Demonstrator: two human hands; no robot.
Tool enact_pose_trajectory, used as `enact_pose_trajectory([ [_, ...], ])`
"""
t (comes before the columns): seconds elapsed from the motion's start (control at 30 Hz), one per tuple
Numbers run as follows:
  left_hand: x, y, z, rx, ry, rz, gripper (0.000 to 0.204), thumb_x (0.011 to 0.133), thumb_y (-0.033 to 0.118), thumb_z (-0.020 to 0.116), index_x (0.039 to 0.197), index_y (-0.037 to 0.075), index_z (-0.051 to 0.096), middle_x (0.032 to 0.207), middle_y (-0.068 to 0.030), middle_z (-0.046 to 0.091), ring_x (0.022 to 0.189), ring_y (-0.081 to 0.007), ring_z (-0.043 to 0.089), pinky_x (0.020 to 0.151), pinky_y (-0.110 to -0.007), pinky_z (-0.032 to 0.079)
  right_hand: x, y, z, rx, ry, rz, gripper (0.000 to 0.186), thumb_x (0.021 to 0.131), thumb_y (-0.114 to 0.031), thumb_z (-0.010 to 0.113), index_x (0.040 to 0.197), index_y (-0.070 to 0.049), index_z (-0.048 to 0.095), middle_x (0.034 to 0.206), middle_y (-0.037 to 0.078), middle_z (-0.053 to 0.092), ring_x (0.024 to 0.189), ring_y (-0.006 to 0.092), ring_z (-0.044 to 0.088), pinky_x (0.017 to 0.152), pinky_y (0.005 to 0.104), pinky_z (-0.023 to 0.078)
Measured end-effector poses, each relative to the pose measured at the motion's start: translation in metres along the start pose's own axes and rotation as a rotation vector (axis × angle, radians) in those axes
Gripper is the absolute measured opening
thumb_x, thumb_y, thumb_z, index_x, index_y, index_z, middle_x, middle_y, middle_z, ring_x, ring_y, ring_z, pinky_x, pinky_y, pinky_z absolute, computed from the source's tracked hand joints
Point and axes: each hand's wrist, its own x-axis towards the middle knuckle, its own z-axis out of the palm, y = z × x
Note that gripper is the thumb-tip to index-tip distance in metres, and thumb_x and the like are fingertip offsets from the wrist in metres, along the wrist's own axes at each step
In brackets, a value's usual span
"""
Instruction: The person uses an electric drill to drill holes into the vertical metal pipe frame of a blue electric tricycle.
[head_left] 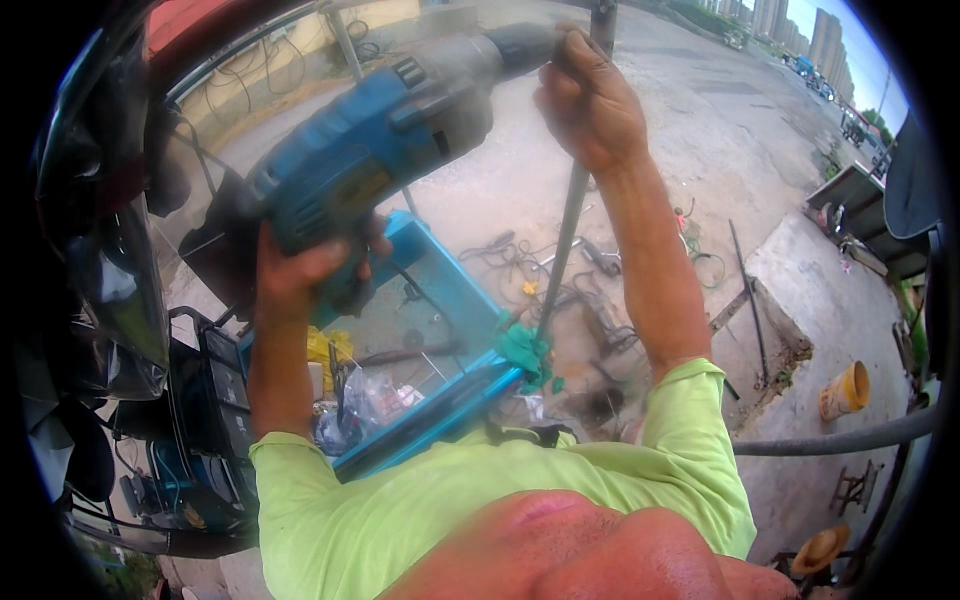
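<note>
It is a bright day outside. The ground (pixel 700 140) is grey, brown and dusty. Far on the left is a yellowish wall (pixel 275 72) by the ground. Far on the right, tall buildings (pixel 827 50) stand under a blue sky (pixel 868 42). Pale concrete (pixel 810 300) lies nearer, on the right.

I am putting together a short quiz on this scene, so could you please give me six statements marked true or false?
1. The left-hand grip is around the handle of a blue power drill. True.
2. The right-hand grip is down inside the blue box. False: it is raised at the drill's dark front end.
3. A clear plastic bag lies in the blue box. True.
4. The yellow bucket is in the blue box. False: the yellow bucket is out on the right of the picture.
5. The person's sleeves are dark red. False: the sleeves are yellow-green.
6. A green bundle is at the box's corner. True.
</note>
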Motion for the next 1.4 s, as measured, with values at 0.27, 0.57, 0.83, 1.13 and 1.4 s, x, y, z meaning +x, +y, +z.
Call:
enact_pose_trajectory([
  [0.27,0.012,0.011,0.004,-0.248,-0.072,-0.073,0.054,0.084,0.025,0.061,0.125,-0.009,0.053,0.098,-0.0204,0.066,0.079,-0.0235,0.069,0.057,-0.03,0.057,0.014,0.013,0.012,0.035,0.124,0.0,0.019,0.102,-0.026,0.056,0.117,-0.015,0.061,0.091,-0.006,0.063,0.059,0.0069,0.047,0.051,0.0222,0.039],
  [0.57,0.047,0.025,0.009,-0.098,-0.085,-0.087,0.062,0.086,0.025,0.06,0.135,-0.009,0.043,0.103,-0.0214,0.064,0.084,-0.0218,0.069,0.055,-0.027,0.059,0.037,0.017,0.011,0.213,0.196,-0.046,0.013,0.105,-0.026,0.051,0.11,-0.018,0.061,0.088,-0.007,0.059,0.064,0.0041,0.05,0.05,0.0205,0.036],
  [0.83,0.057,0.023,0.01,-0.182,-0.166,-0.045,0.055,0.089,0.021,0.06,0.133,-0.008,0.046,0.103,-0.0208,0.066,0.086,-0.0231,0.07,0.06,-0.029,0.061,0.046,0.021,0.006,0.252,0.178,-0.071,0.014,0.106,-0.026,0.049,0.11,-0.019,0.06,0.089,-0.006,0.059,0.065,0.0047,0.052,0.05,0.0207,0.037],
  [1.13,0.061,0.019,0.01,-0.116,-0.114,-0.056,0.062,0.086,0.024,0.061,0.135,-0.009,0.045,0.103,-0.0216,0.065,0.085,-0.0232,0.071,0.056,-0.028,0.06,0.05,0.021,-0.002,0.213,0.201,-0.054,0.014,0.105,-0.027,0.051,0.111,-0.02,0.061,0.089,-0.006,0.058,0.066,0.004,0.051,0.049,0.0202,0.037],
  [1.4,0.062,0.017,0.015,-0.028,-0.093,-0.045,0.06,0.086,0.024,0.062,0.134,-0.009,0.046,0.102,-0.0209,0.065,0.084,-0.023,0.071,0.055,-0.028,0.06,0.05,0.018,-0.005,0.214,0.214,-0.054,0.013,0.104,-0.027,0.052,0.11,-0.02,0.061,0.088,-0.007,0.058,0.065,0.0042,0.05,0.049,0.0206,0.037],
])
